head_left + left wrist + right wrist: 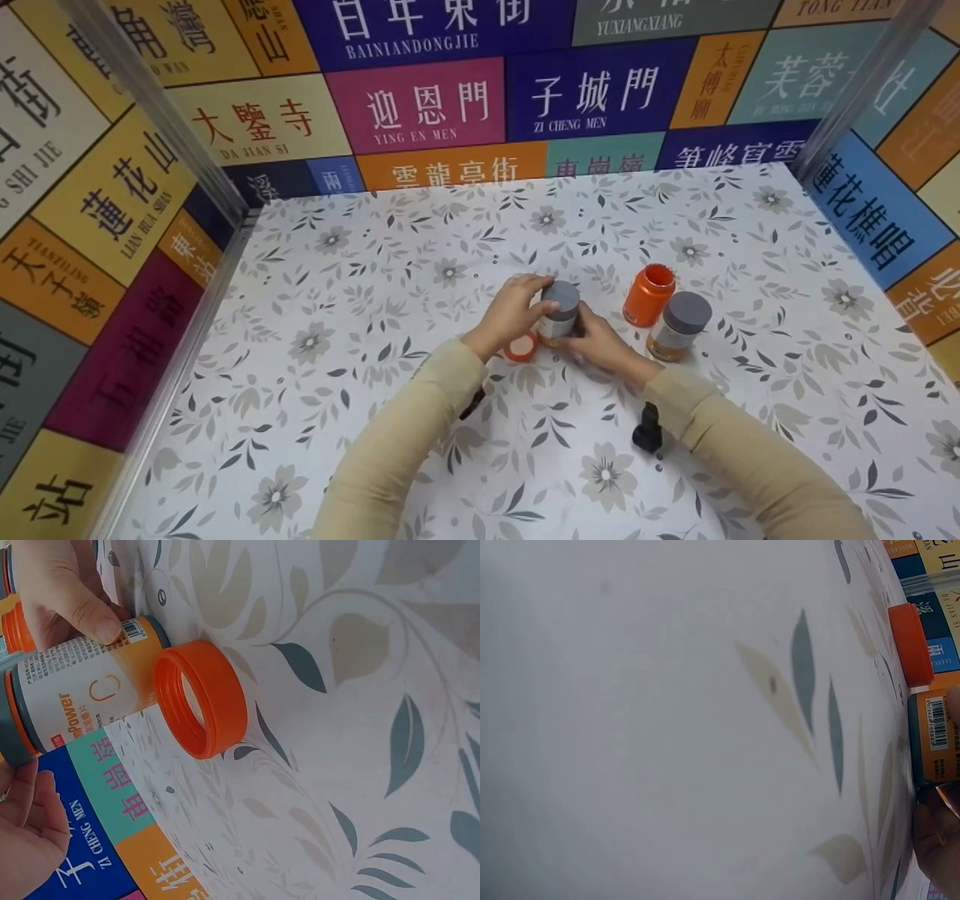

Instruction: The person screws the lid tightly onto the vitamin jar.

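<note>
A jar with a dark grey lid (562,296) and a white and orange label (97,686) stands upright on the table between both hands. My left hand (517,311) holds the lid from above, thumb and fingers at its edge. Lower down, my right hand (604,345) grips the jar's body, its thumb lying along the label in the left wrist view. Close beside the jar's base is a round orange cap (202,701), hollow side showing in that view. The right wrist view catches only part of the jar (936,735) and some fingers (934,840).
Right of the hands stands an uncapped orange bottle (646,300). A second jar (679,322) with a grey lid stands just in front of it. Flower-patterned covering lies over the table (300,420), and panels with large lettering (420,105) enclose its back and sides.
</note>
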`<action>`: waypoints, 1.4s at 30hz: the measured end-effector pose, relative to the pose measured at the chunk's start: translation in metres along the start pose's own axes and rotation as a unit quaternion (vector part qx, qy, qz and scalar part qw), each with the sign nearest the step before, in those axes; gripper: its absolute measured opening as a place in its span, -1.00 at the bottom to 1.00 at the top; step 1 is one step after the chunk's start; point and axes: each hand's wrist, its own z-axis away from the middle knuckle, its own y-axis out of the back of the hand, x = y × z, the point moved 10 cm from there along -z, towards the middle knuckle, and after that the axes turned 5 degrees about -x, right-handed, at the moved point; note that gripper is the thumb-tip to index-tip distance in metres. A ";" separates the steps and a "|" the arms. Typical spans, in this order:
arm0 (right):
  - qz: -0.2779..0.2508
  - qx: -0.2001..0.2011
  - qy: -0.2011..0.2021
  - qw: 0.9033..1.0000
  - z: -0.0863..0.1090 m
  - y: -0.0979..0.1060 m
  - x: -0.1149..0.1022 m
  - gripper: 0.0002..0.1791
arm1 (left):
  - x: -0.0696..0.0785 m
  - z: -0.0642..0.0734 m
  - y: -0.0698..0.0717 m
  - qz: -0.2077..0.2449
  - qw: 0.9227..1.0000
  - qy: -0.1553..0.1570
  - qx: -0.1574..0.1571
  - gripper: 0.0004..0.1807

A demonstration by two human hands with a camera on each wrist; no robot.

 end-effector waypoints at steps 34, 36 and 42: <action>0.021 0.028 0.005 0.999 -0.011 0.005 0.022 -0.07 | 0.014 -0.006 -0.002 -0.102 0.993 -0.061 0.004 -0.39; 0.017 0.026 0.010 0.999 -0.012 0.004 0.022 -0.06 | 0.014 -0.007 -0.003 -0.104 0.992 -0.068 0.002 -0.39; 0.018 0.024 0.001 1.000 -0.013 0.003 0.023 -0.07 | 0.010 -0.008 -0.004 -0.100 0.993 -0.068 -0.002 -0.38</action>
